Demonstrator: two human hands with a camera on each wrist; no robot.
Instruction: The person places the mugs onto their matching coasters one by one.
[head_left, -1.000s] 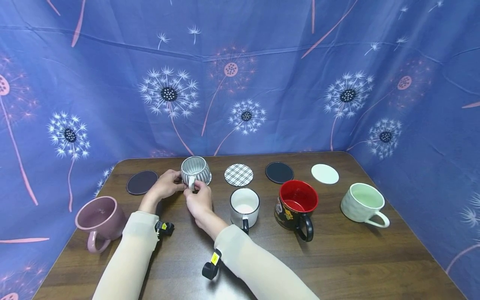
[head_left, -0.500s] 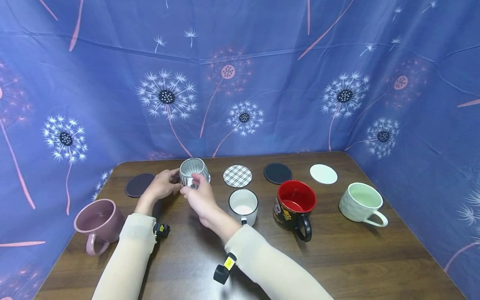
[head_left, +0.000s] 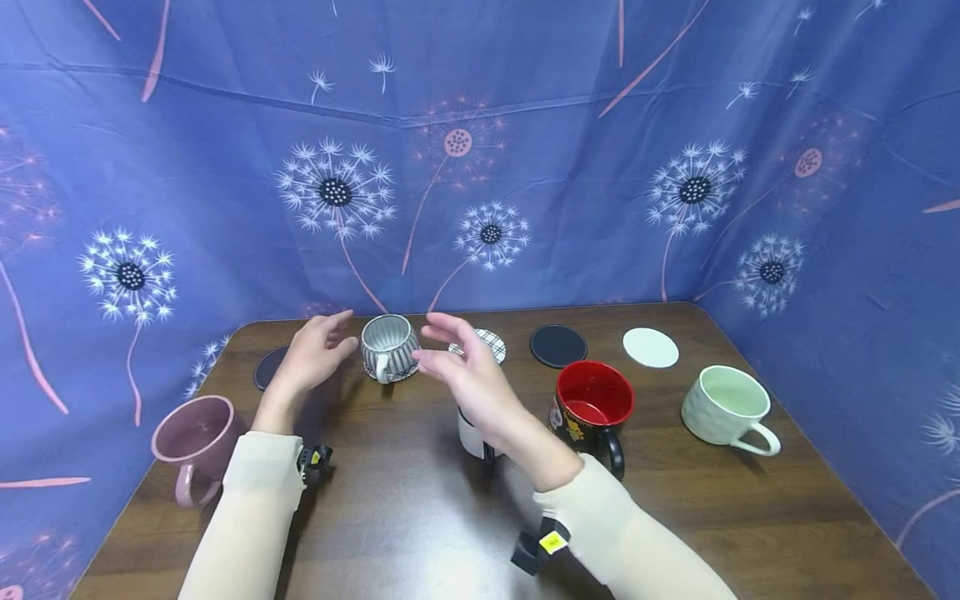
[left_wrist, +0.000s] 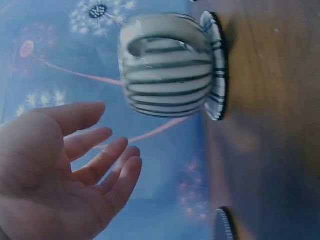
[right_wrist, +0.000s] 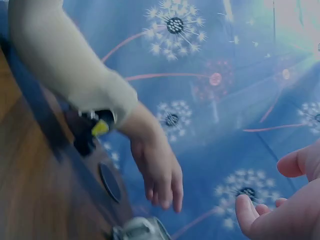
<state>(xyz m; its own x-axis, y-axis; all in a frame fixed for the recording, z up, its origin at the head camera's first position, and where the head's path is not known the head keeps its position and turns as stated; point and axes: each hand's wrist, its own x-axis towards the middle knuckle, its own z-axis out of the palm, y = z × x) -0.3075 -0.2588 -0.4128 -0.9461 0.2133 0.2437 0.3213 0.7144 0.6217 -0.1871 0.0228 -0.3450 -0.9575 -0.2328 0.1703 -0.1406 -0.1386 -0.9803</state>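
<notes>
A grey-and-white striped mug [head_left: 390,343] stands upright on a plaid coaster [left_wrist: 218,70] at the back of the table, its handle facing the front. Just left of it my left hand [head_left: 313,354] is raised with relaxed fingers, apart from the mug and holding nothing. To the mug's right, my right hand [head_left: 476,379] hovers with fingers spread and no contact. It partly covers a white mug with a dark handle [head_left: 472,437] and a second plaid coaster [head_left: 491,343]. The right wrist view shows the striped mug [right_wrist: 142,230] at its bottom edge.
A mauve mug [head_left: 197,442] stands at the left beside a dark coaster [head_left: 268,367]. Farther right are a black mug with red inside [head_left: 592,408] and a pale green mug [head_left: 723,406]. Behind them lie a black coaster [head_left: 558,346] and a white coaster [head_left: 650,347]. Blue cloth hangs behind.
Both hands have let go of the striped mug. My right hand has drawn away to the right, my left a little to the left, and the mug stays on its coaster.
</notes>
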